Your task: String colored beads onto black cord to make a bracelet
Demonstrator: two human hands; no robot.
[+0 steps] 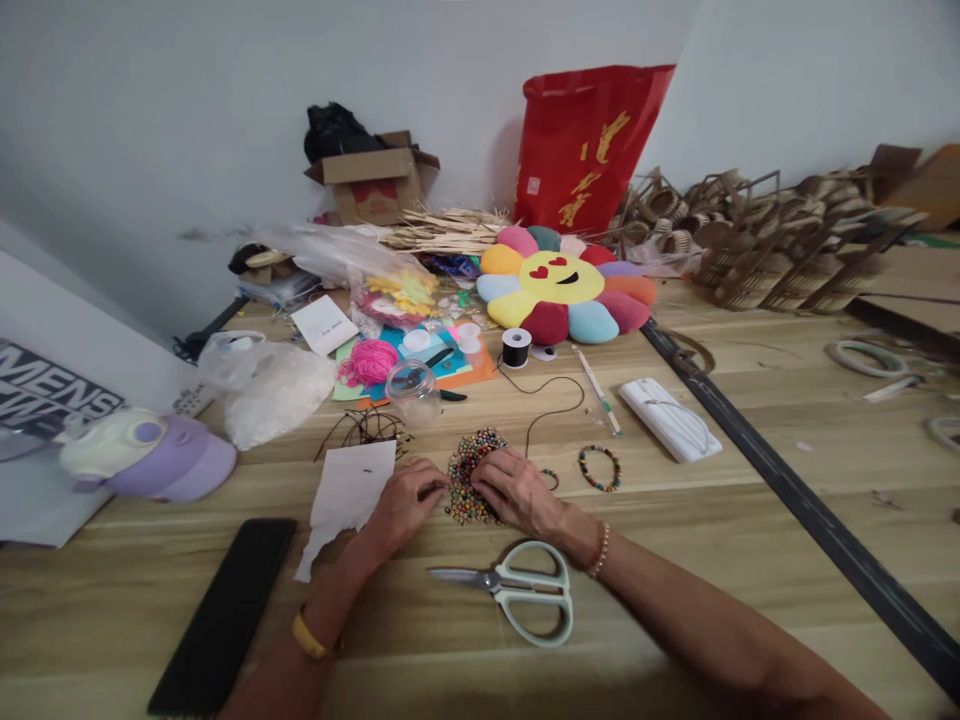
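A pile of small multicoloured beads lies on the wooden table between my hands. My left hand is at the pile's left edge, thumb and forefinger pinched together; what they hold is too small to make out. Over the pile's right side, my right hand points its closed fingertips down among the beads, and their grip is hidden. A black cord winds from a spool toward a short beaded strand just beyond my right hand. To the right lies a beaded bracelet.
Scissors lie in front of my hands. A phone and torn white paper are at left. Behind stand a clear jar, pink yarn and a flower cushion. A white bundle lies right.
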